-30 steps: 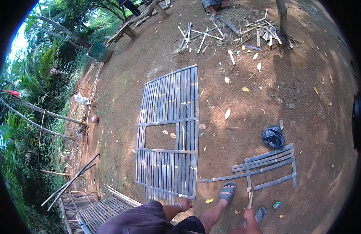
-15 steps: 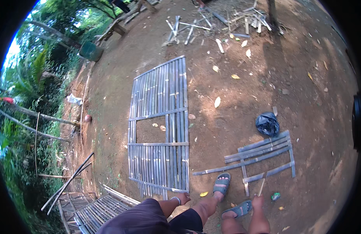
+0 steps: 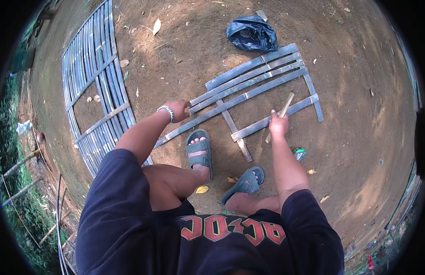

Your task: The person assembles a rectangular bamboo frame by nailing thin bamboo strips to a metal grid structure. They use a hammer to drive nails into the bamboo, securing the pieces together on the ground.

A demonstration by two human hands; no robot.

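Observation:
My left hand (image 3: pixel 178 110), with a beaded bracelet at its wrist, has its fingers curled at the left end of a bamboo slat (image 3: pixel 249 86). This slat lies among others across a small bamboo frame (image 3: pixel 230 120) on the ground. In my right hand (image 3: pixel 279 125) is a tan wooden stick (image 3: pixel 286 103), held slanting, its upper part over the frame's lower crosspiece (image 3: pixel 253 130). One longer slat (image 3: pixel 185 129) reaches out to the left, past my sandal. My left fingertips are partly hidden, so the exact hold is hard to see.
To the left lies a large bamboo slat panel (image 3: pixel 95 46) with a rectangular gap. A black plastic bag (image 3: pixel 252 34) rests beyond the small frame. A green and black object, possibly a tape measure (image 3: pixel 299 153), is beside my right forearm. My sandals (image 3: pixel 199 151) stand on bare soil.
The view has tipped down and swung toward the small frame. My left hand has gone from beside the large panel's near corner to the slat ends. The stick remains in my right hand.

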